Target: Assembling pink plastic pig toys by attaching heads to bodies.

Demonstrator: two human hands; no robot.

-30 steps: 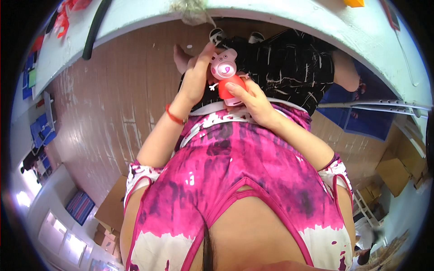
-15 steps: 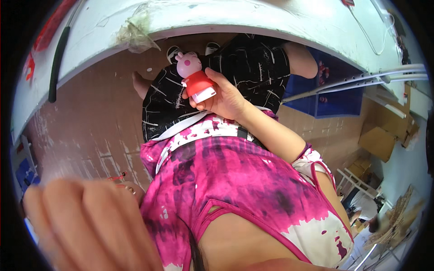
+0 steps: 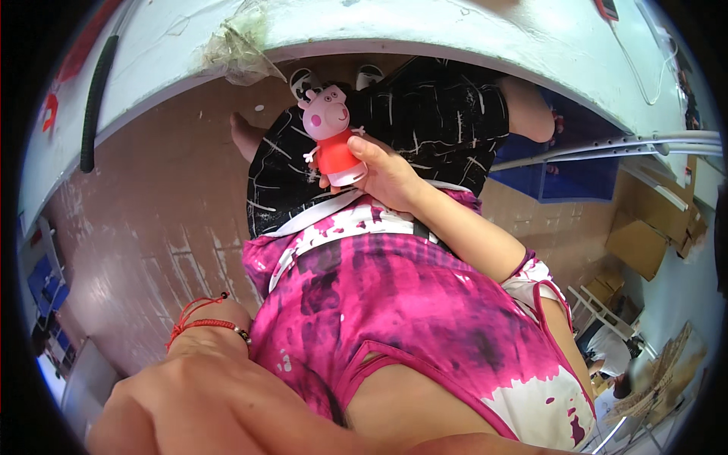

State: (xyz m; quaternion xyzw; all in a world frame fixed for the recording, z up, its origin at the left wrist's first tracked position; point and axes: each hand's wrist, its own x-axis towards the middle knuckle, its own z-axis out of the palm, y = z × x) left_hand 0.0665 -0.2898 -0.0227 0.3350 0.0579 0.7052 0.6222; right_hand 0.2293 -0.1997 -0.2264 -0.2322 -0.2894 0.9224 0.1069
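My right hand [image 3: 383, 171] is closed around a pink pig figurine [image 3: 337, 152] in a red dress, held over my lap. Its head tilts toward the table, the eyes and round cheek spot showing. The white base lies against my palm, and small white hands stick out at the sides. My left hand [image 3: 205, 406] is raised close up at the lower left, its back showing. A red cord bracelet [image 3: 208, 324] with dark beads circles that wrist. The fingers of this hand are out of sight.
A white table [image 3: 364, 30] curves across the top, with crumpled clear plastic [image 3: 239, 53] at its edge. A black-sleeved rod [image 3: 98, 106] overhangs it at left. At right are a blue crate [image 3: 580, 178], white metal poles [image 3: 607, 145] and cardboard boxes [image 3: 641, 249]. Another person [image 3: 609, 349] appears farther back.
The figurine has turned so that its eyes and face show more. My left hand has swung down and rightward, bringing the bracelet and wrist into view while its knuckles have dropped away.
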